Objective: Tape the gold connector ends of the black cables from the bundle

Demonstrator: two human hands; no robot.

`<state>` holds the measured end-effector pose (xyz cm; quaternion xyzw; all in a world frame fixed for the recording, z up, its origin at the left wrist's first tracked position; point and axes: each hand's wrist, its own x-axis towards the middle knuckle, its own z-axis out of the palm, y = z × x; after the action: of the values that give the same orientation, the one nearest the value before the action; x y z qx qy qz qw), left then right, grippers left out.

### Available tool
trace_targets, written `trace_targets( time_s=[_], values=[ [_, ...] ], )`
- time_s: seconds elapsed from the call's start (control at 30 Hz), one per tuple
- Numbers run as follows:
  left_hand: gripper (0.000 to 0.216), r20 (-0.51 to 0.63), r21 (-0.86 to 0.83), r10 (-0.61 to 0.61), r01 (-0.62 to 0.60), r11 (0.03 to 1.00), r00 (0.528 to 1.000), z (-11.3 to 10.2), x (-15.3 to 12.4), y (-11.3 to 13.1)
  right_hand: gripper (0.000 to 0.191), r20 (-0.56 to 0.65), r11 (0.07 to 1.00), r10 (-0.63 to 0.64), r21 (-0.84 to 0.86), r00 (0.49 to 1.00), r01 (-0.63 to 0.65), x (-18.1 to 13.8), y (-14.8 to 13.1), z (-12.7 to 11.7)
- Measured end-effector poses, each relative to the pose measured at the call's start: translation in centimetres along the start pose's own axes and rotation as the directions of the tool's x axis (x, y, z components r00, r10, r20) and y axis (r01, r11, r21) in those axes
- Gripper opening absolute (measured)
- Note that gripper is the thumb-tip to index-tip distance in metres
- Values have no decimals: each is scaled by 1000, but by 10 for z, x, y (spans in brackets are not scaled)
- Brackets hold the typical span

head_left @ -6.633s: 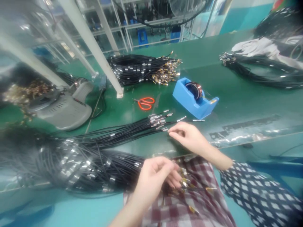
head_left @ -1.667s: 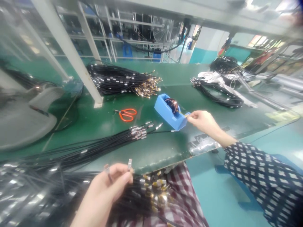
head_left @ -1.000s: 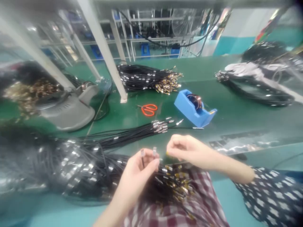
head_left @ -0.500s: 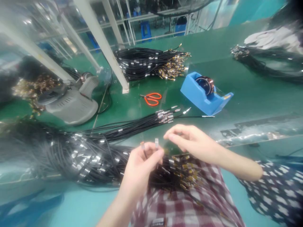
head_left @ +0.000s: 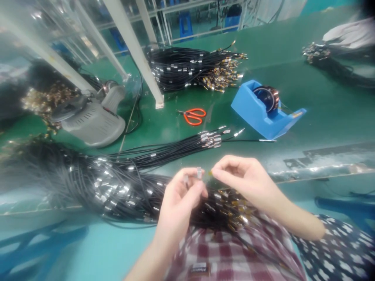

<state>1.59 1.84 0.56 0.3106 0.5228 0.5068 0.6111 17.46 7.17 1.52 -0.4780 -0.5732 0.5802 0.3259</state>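
Note:
My left hand (head_left: 175,205) is closed on a thin black cable, and a silver-white tag (head_left: 199,172) stands up above its thumb. A second pale tip shows between its fingers, partly hidden. Just to the right, my right hand (head_left: 249,177) pinches a small yellowish piece (head_left: 210,173), too small to name, close to the tag but apart from it. Under both hands a thick bundle of black cables (head_left: 117,191) runs over the table edge and my lap, with gold-coloured connectors (head_left: 234,207) at its right end.
Beyond my hands lies a smaller row of cables (head_left: 166,150). Orange-handled scissors (head_left: 195,116) and a blue tape dispenser (head_left: 249,105) sit behind it. Another cable bundle (head_left: 175,70) is farther back. A grey device (head_left: 93,121) and white posts (head_left: 134,50) stand at left.
My right hand has come closer to the left hand, and a yellowish piece now shows at its fingertips. The camera view has shifted slightly.

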Motion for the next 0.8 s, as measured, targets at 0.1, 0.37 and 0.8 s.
trace_targets(
  time_s=[0.1, 0.37, 0.8],
  values=[
    [18, 2, 41, 34, -34, 999, 999, -2, -2, -3, 22, 59, 996, 30, 81, 998, -35, 1, -1, 2],
    [22, -24, 59, 58, -56, 997, 998, -3, -1, -5, 32, 97, 980, 65, 179, 993, -82, 3, 2, 11],
    [19, -7, 104, 80, -79, 991, 997, -4, -3, -5, 24, 52, 984, 37, 172, 998, -45, 7, 7, 16]
  ],
)
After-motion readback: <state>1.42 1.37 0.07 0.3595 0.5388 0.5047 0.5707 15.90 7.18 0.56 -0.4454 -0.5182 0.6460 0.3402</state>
